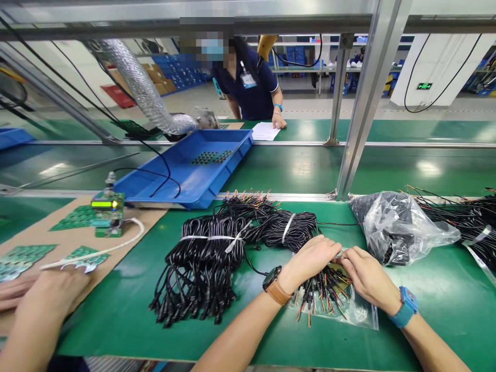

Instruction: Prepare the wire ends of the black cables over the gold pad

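Observation:
My left hand [312, 261], with a brown-strapped watch at its wrist, is closed, its fingertips meeting those of my right hand. My right hand [362, 274], wearing a blue wrist strap, is also closed in a pinch; the small thing between the fingers is hidden. Right below them lie short black cables [323, 289] with red, yellow and black bare-ended wires, fanned out on a clear plastic bag [364, 310]. Left of my hands rest coiled black cable bundles [213, 248] tied with white bands, their connectors toward me. Another tied coil [290, 230] touches them behind my left hand.
A clear bag of black parts [391, 227] and more cables [473, 232] lie right. Behind stand a blue tray [182, 170] and a metal post [364, 98]. At left, a co-worker's hands [50, 287] rest by green circuit boards [27, 258] and a tester [108, 212]. Another person [251, 77] stands opposite.

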A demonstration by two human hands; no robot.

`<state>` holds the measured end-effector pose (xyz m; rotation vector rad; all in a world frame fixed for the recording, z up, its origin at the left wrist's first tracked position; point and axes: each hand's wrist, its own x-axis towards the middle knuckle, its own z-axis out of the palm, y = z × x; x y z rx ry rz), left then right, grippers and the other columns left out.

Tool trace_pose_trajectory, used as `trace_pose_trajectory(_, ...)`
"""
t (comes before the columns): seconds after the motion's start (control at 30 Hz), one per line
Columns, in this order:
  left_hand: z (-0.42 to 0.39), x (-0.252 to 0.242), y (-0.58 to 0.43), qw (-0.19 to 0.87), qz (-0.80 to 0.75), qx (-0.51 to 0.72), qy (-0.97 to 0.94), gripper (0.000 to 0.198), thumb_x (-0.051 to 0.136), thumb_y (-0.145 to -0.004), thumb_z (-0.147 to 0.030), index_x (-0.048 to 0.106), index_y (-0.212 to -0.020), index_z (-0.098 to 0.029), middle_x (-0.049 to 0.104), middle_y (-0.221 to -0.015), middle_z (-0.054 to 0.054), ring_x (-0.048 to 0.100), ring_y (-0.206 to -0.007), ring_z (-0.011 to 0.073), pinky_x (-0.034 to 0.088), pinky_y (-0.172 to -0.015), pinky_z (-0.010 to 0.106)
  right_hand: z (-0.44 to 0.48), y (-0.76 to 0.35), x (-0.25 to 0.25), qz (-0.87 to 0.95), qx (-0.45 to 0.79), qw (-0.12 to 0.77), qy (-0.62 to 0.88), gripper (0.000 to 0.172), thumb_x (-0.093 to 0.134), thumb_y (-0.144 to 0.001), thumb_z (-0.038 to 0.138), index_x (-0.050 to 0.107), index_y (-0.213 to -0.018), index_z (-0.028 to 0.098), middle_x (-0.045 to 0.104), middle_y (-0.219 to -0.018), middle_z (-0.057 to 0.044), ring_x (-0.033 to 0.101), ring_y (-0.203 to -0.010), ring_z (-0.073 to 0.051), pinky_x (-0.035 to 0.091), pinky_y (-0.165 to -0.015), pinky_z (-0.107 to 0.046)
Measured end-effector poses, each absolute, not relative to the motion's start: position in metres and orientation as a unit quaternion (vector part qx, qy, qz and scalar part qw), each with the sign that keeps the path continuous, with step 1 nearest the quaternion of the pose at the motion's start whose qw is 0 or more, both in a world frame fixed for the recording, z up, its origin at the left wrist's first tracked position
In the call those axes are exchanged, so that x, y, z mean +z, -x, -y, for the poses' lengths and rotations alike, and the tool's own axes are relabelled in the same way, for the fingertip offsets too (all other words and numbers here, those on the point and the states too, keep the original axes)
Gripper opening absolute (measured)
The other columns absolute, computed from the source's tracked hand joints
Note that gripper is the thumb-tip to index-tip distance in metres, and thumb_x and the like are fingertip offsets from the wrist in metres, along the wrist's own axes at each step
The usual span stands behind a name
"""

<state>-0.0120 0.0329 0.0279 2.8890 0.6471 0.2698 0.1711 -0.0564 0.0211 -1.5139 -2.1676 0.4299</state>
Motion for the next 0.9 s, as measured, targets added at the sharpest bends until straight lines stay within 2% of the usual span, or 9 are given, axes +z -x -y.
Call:
trace_pose_trajectory(0.2, -0.029, 0.037, 0.018, 0.038, -0.23, 0.103, -0.967, 0.016, 0.053, -0.096, -0.008, 0.055, -0.083, -0.017, 0.06, -0.088, 0.005, 0.054, -0.091, 0.0226, 0.041, -0.087, 0.037, 0.058, -0.172, 0.022, 0.795, 0.146, 0.225, 0.544, 0.025, 0.035, -0.107, 0.026, 0.054, -0.093, 0.021, 0.059, -0.084, -0.005, 0.057, -0.079, -0.021, 0.049, -0.075, -0.035)
trace_pose_trajectory(0.43, -0.036, 0.03, 0.017, 0.073, -0.224, 0.094, -0.967, 0.02, 0.053, -0.094, -0.004, 0.059, -0.08, -0.017, 0.062, -0.08, 0.003, 0.052, -0.086, 0.0207, 0.036, -0.085, 0.036, 0.057, -0.175, 0.027, 0.749, 0.151, 0.32, 0.559, 0.028, 0.032, -0.108, 0.026, 0.056, -0.094, 0.022, 0.063, -0.088, -0.007, 0.061, -0.083, -0.022, 0.05, -0.077, -0.035)
trace_pose_trajectory(0.6, -0.036, 0.028, 0.014, 0.045, -0.218, 0.078, -0.972, 0.024, 0.051, -0.096, -0.006, 0.06, -0.076, -0.017, 0.061, -0.077, 0.004, 0.051, -0.084, 0.022, 0.034, -0.084, 0.039, 0.055, -0.172, 0.024, 0.783, 0.171, 0.268, 0.535, 0.028, 0.033, -0.108, 0.027, 0.055, -0.092, 0.021, 0.061, -0.084, -0.006, 0.059, -0.08, -0.022, 0.05, -0.074, -0.036)
trace_pose_trajectory(0.73, -0.035, 0.027, 0.013, 0.037, -0.223, 0.077, -0.971, 0.025, 0.049, -0.098, -0.009, 0.06, -0.078, -0.017, 0.061, -0.076, 0.005, 0.05, -0.083, 0.0222, 0.034, -0.083, 0.04, 0.054, -0.173, 0.02, 0.77, 0.174, 0.298, 0.537, 0.029, 0.031, -0.108, 0.027, 0.056, -0.094, 0.022, 0.062, -0.088, -0.007, 0.06, -0.083, -0.022, 0.051, -0.077, -0.036)
trace_pose_trajectory(0.9, -0.033, 0.027, 0.013, 0.023, -0.224, 0.082, -0.971, 0.023, 0.05, -0.098, -0.01, 0.059, -0.078, -0.017, 0.062, -0.077, 0.005, 0.052, -0.082, 0.0224, 0.035, -0.081, 0.039, 0.054, -0.174, 0.019, 0.766, 0.195, 0.301, 0.534, 0.028, 0.035, -0.107, 0.029, 0.056, -0.091, 0.022, 0.063, -0.084, -0.005, 0.061, -0.078, -0.021, 0.05, -0.074, -0.034)
